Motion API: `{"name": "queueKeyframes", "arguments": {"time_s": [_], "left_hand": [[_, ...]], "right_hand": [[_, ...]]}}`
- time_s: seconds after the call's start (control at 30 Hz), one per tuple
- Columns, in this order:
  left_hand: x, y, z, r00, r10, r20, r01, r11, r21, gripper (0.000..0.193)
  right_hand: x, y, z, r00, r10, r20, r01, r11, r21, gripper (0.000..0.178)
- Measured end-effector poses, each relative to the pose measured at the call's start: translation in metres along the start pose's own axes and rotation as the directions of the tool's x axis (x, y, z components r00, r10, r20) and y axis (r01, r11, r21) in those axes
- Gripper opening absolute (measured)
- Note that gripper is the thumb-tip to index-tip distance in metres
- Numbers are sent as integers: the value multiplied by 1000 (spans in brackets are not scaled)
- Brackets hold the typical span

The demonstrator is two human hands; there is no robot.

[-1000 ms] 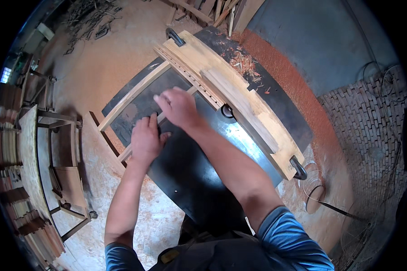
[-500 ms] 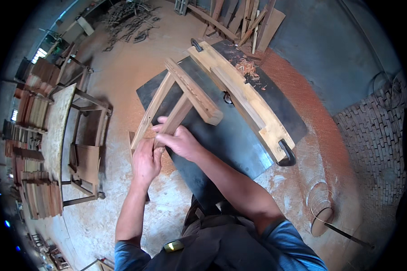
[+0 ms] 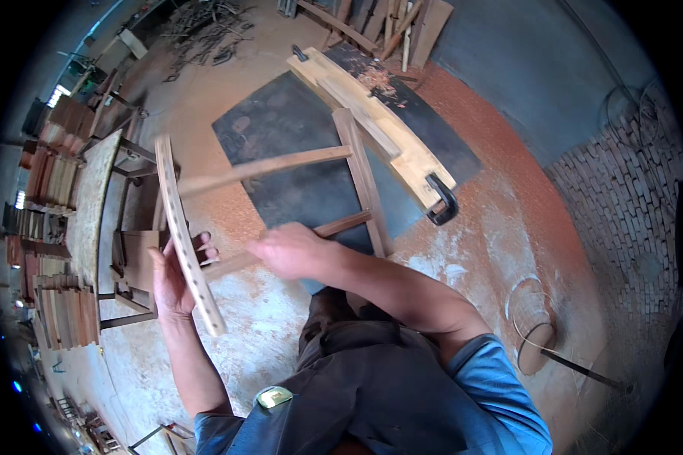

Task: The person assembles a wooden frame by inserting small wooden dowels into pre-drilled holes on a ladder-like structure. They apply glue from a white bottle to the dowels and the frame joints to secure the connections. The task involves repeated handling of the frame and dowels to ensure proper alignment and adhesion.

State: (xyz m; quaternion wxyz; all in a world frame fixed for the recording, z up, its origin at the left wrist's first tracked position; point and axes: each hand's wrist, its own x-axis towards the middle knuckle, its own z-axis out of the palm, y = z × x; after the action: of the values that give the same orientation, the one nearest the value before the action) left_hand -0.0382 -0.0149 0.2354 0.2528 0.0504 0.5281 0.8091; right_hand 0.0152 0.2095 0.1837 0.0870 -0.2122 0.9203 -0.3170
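A wooden frame [image 3: 363, 182] hangs tilted over the bench's left side: two long rails joined by two crossbars. Its nearer-left rail [image 3: 180, 220] is slightly curved and has a row of holes along one face. My right hand [image 3: 292, 250], blurred by motion, is closed around the lower crossbar. Behind the holed rail lies my left hand [image 3: 176, 284], thumb and fingers spread to either side of it; the rail hides part of the palm.
On the dark-topped bench [image 3: 269, 121] a pale wooden jig [image 3: 402, 163] is fastened by black clamps [image 3: 442, 199]. Wood shavings [image 3: 376, 80] lie behind it. A table [image 3: 91, 205] and stacked boards [image 3: 64, 311] stand left. A brick pile [image 3: 622, 205] is at right.
The frame has swung round and spread out across the view, its holed rail now at the left. My left hand has moved left and its fingers have opened; my hands are farther apart.
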Motion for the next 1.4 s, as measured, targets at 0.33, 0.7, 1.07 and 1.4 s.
{"name": "queueKeyframes", "arguments": {"time_s": [0.33, 0.7, 1.07, 1.4], "left_hand": [[-4, -182, -63, 826, -263, -498, 351, 932, 89, 20], [30, -225, -52, 763, 628, -153, 140, 70, 988, 47], [157, -234, 70, 848, 231, 477, -413, -277, 868, 34], [198, -217, 65, 847, 237, 476, -369, -382, 847, 22]], "right_hand": [[-77, 73, 103, 913, -120, -391, 78, 990, -121, 12], [-103, 167, 74, 786, 131, -605, -279, 947, -158, 26], [-90, 169, 71, 688, 250, -681, -389, 919, -55, 34], [-46, 185, 54, 616, 230, -753, -376, 926, -25, 39]]}}
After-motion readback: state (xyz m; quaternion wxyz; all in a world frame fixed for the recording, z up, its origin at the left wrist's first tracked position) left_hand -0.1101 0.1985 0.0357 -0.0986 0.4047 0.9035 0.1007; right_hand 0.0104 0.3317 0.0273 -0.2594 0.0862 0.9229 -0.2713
